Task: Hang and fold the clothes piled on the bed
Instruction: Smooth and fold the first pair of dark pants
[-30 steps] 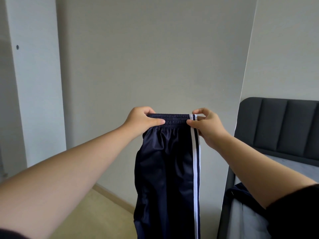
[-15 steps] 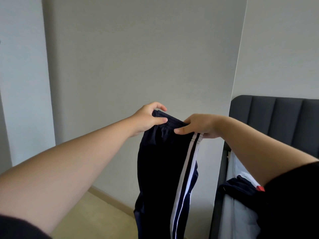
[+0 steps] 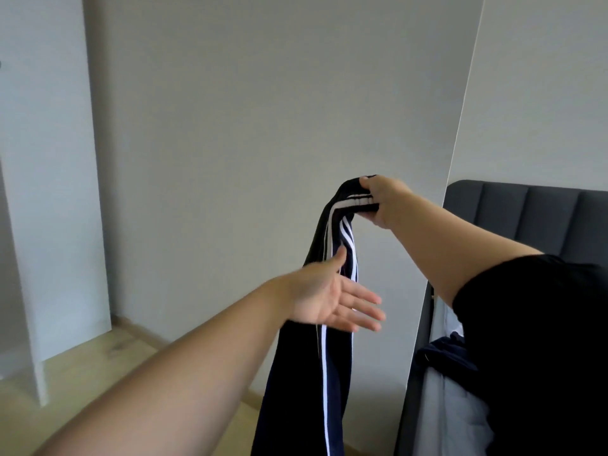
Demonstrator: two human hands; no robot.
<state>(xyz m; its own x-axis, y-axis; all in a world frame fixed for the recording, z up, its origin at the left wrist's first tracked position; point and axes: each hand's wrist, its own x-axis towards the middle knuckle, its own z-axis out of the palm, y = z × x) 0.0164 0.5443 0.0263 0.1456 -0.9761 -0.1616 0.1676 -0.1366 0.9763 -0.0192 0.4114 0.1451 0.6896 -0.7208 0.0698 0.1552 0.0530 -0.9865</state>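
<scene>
Dark navy track pants (image 3: 302, 383) with white side stripes hang down in front of the wall. My right hand (image 3: 383, 200) grips the bunched waistband at the top, holding the pants up by that one spot. My left hand (image 3: 332, 296) is lower, palm up with fingers spread, in front of the hanging legs at mid height; its thumb lies against the striped fabric. The pants' lower ends run out of the frame. More dark clothing (image 3: 441, 355) lies on the bed at the right edge.
A bed with a dark padded headboard (image 3: 526, 209) and light sheet (image 3: 450, 419) stands at the right. A grey wall is straight ahead, a white panel (image 3: 49, 192) at the left, and wooden floor (image 3: 85, 366) below.
My left hand let go of the waistband and dropped down to the legs, opening flat. My right hand gathered the whole waistband and moved right and up. The pants now hang bunched.
</scene>
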